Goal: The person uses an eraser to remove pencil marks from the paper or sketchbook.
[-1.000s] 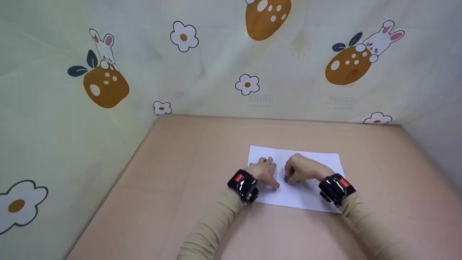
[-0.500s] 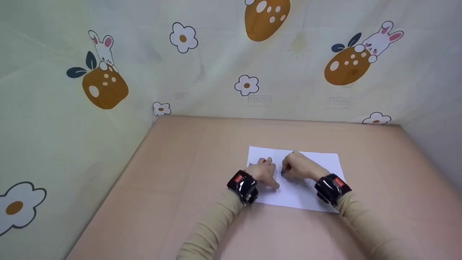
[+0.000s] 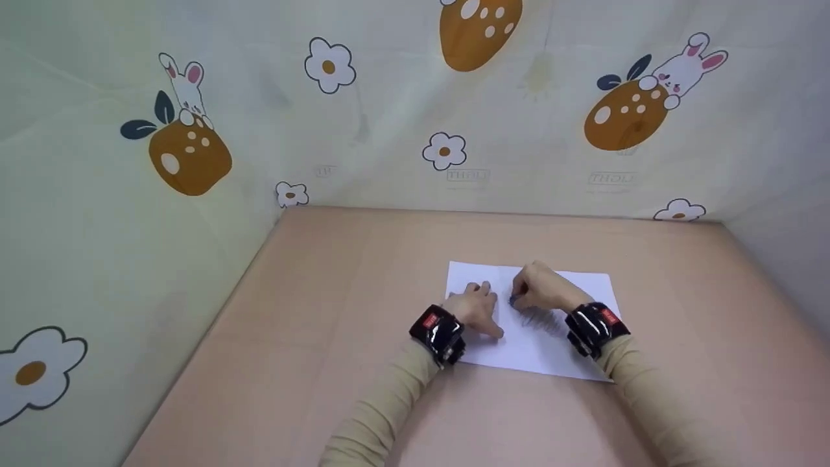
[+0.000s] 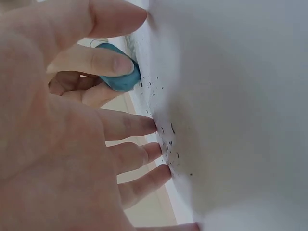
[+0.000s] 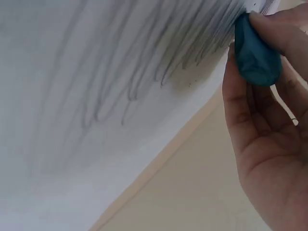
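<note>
A sheet of white paper (image 3: 519, 357) lies on the table, bearing grey pencil scribbles (image 5: 144, 53). Between thumb and fingers, my right hand (image 3: 545, 288) pinches a rounded blue eraser (image 5: 257, 53) against the paper, at the end of the scribbled strokes. My left hand (image 3: 473, 308) is spread on the left part of the sheet, its fingertips and thumb pressing the paper. Dark eraser crumbs (image 4: 172, 129) are scattered by its fingertips in the left wrist view, where the eraser also shows behind the left thumb.
The tan tabletop (image 3: 337, 292) extends around the sheet. A pale fabric backdrop (image 3: 389, 117) printed with flowers and rabbits stands at the back and left of the table. A black camera band (image 3: 438, 336) is strapped round each wrist.
My right hand rubs the eraser over the paper in short strokes, first left, then slightly right and away, leaving more of the scribbles in view. My left hand stays put.
</note>
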Tool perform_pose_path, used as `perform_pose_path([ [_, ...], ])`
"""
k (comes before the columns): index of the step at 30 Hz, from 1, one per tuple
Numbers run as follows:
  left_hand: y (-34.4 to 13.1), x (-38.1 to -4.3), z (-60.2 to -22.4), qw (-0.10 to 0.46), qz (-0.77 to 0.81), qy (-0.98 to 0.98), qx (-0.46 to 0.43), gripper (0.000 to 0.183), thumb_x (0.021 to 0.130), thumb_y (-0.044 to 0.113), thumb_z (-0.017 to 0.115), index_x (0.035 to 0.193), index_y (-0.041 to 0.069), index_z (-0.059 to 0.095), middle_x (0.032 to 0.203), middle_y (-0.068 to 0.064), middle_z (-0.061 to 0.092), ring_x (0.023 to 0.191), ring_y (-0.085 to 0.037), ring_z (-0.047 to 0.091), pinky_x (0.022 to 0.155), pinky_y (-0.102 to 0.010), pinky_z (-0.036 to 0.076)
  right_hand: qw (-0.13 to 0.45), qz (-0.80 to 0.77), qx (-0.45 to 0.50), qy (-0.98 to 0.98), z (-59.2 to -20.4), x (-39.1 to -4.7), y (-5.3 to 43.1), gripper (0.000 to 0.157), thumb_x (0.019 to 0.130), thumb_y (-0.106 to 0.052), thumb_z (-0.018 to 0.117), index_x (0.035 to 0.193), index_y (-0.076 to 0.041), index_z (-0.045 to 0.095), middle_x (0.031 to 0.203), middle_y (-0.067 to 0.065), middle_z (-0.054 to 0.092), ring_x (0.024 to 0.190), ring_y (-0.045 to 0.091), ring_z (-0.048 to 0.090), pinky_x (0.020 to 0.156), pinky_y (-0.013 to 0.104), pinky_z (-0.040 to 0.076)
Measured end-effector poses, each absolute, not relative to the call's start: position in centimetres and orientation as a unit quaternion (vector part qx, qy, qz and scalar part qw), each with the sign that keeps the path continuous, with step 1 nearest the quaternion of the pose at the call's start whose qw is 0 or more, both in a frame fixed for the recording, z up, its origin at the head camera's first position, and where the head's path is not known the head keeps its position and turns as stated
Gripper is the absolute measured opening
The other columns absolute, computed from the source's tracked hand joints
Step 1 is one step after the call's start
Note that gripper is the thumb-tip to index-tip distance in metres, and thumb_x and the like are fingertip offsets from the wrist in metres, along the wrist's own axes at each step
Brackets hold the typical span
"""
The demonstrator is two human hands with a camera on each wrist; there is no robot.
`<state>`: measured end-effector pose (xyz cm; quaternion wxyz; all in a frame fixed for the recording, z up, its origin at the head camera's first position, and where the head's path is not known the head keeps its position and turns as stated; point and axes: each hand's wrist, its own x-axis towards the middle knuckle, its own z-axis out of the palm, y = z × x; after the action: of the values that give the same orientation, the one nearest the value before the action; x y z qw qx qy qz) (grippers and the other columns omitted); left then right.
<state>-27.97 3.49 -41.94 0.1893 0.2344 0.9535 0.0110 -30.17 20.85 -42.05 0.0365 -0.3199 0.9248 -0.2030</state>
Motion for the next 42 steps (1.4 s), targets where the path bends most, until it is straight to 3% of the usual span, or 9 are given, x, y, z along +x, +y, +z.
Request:
perform_pose_path([
  [6, 3.4, -27.8, -41.9, 0.195, 0.025, 0.951, 0.240, 0.078, 0.082, 0.050, 0.063, 0.145, 0.013, 0.038, 0.158, -0.005, 0.024, 0.144, -0.022, 0.024, 0.110, -0.054, 0.036, 0.078, -0.198, -0.325, 0.922, -41.9, -29.4, 20.9, 0.008, 0.064, 0.004, 0.073, 0.067, -0.002, 0.070, 0.064, 0.005, 0.067, 0.055, 0.002, 0.049, 0.051, 0.015, 0.044],
  [11, 3.4, -27.8, -41.9, 0.196, 0.021, 0.952, 0.236, 0.078, 0.082, 0.050, 0.063, 0.146, 0.013, 0.037, 0.158, -0.005, 0.023, 0.144, -0.022, 0.025, 0.109, -0.054, 0.036, 0.058, -0.219, -0.314, 0.922, -42.0, -30.0, 20.9, 0.004, 0.068, 0.001, 0.075, 0.070, -0.001, 0.072, 0.066, 0.007, 0.069, 0.056, 0.001, 0.050, 0.054, 0.015, 0.046],
  [16, 3.5, -27.8, -41.9, 0.195, 0.021, 0.951, 0.238, 0.078, 0.082, 0.051, 0.063, 0.146, 0.013, 0.037, 0.158, -0.005, 0.024, 0.144, -0.022, 0.024, 0.110, -0.053, 0.036, 0.117, -0.216, -0.296, 0.923, -41.5, -29.9, 21.1, 0.007, 0.065, 0.000, 0.078, 0.067, -0.002, 0.071, 0.061, 0.005, 0.067, 0.052, 0.003, 0.051, 0.050, 0.017, 0.046],
  [23, 3.5, -27.7, -41.6, 0.199, 0.021, 0.952, 0.233, 0.080, 0.082, 0.051, 0.063, 0.148, 0.015, 0.034, 0.160, -0.004, 0.021, 0.145, -0.021, 0.022, 0.112, -0.053, 0.033, 0.013, -0.198, -0.288, 0.937, -42.1, -30.3, 20.9, 0.005, 0.069, 0.003, 0.071, 0.067, -0.001, 0.069, 0.062, 0.004, 0.064, 0.056, 0.006, 0.047, 0.054, 0.017, 0.042],
  [29, 3.7, -27.8, -41.5, 0.200, 0.014, 0.951, 0.236, 0.079, 0.082, 0.052, 0.062, 0.147, 0.015, 0.036, 0.159, -0.003, 0.022, 0.145, -0.020, 0.023, 0.110, -0.052, 0.036, 0.084, -0.182, -0.291, 0.935, -41.1, -30.2, 20.9, 0.008, 0.061, 0.005, 0.072, 0.061, -0.002, 0.067, 0.055, 0.002, 0.061, 0.050, 0.005, 0.046, 0.048, 0.017, 0.040],
  [35, 3.7, -27.8, -41.4, 0.189, 0.013, 0.954, 0.231, 0.081, 0.081, 0.053, 0.063, 0.148, 0.017, 0.035, 0.159, -0.002, 0.022, 0.145, -0.019, 0.023, 0.111, -0.052, 0.035, 0.030, -0.175, -0.277, 0.944, -41.1, -30.8, 20.9, 0.005, 0.068, 0.003, 0.071, 0.067, -0.002, 0.070, 0.063, 0.006, 0.066, 0.055, 0.007, 0.050, 0.053, 0.018, 0.044],
  [40, 3.4, -27.8, -41.6, 0.194, 0.022, 0.954, 0.229, 0.081, 0.081, 0.053, 0.064, 0.148, 0.015, 0.035, 0.159, -0.003, 0.022, 0.145, -0.020, 0.023, 0.112, -0.052, 0.034, 0.110, -0.191, -0.264, 0.939, -41.1, -30.5, 21.1, 0.007, 0.066, 0.002, 0.077, 0.067, -0.002, 0.071, 0.062, 0.005, 0.067, 0.052, 0.006, 0.053, 0.050, 0.018, 0.046],
  [42, 3.3, -27.8, -41.7, 0.195, 0.026, 0.953, 0.229, 0.081, 0.081, 0.052, 0.064, 0.147, 0.014, 0.035, 0.159, -0.004, 0.022, 0.145, -0.021, 0.023, 0.111, -0.052, 0.034, 0.107, -0.204, -0.263, 0.937, -41.3, -30.6, 21.1, 0.006, 0.066, 0.001, 0.078, 0.068, -0.002, 0.073, 0.063, 0.006, 0.068, 0.053, 0.006, 0.054, 0.050, 0.019, 0.047],
])
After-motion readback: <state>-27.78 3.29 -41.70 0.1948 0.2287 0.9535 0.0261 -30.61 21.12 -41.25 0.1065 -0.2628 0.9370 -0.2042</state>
